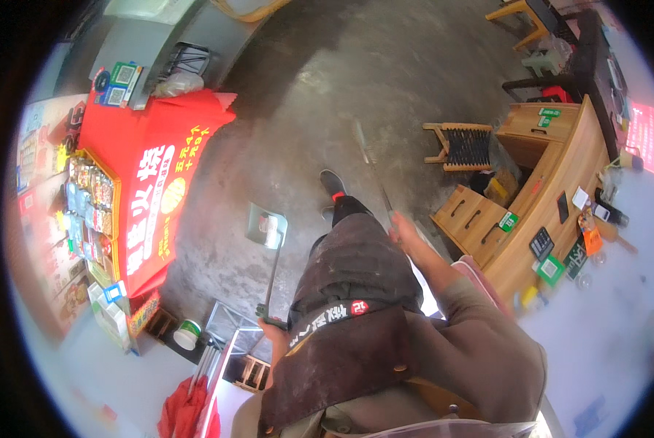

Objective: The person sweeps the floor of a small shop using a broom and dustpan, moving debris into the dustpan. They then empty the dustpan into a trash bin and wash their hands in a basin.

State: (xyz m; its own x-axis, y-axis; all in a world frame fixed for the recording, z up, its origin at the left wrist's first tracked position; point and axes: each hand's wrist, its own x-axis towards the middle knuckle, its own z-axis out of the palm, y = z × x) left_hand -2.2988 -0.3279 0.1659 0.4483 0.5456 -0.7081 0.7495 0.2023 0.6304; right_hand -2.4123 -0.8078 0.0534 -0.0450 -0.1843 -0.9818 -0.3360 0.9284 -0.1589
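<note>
My left hand [274, 337] is closed round the upper end of a long-handled dustpan [254, 223]. Its grey-green pan hangs low over the floor, left of my feet, with something whitish in it that I cannot make out. My right hand [408, 237] grips the thin handle of a broom [382, 191], which slants forward and down to the floor. The broom's far end is blurred, ahead of my shoe [333, 184]. A dark apron [349, 266] covers my front and hides part of my legs.
On the right stand a wooden desk [520, 274] with drawers and a stool with a dark woven seat [468, 147]. A red cloth-covered counter [144, 168] with a snack rack [93, 208] runs along the left. A white-green bucket [187, 334] sits lower left.
</note>
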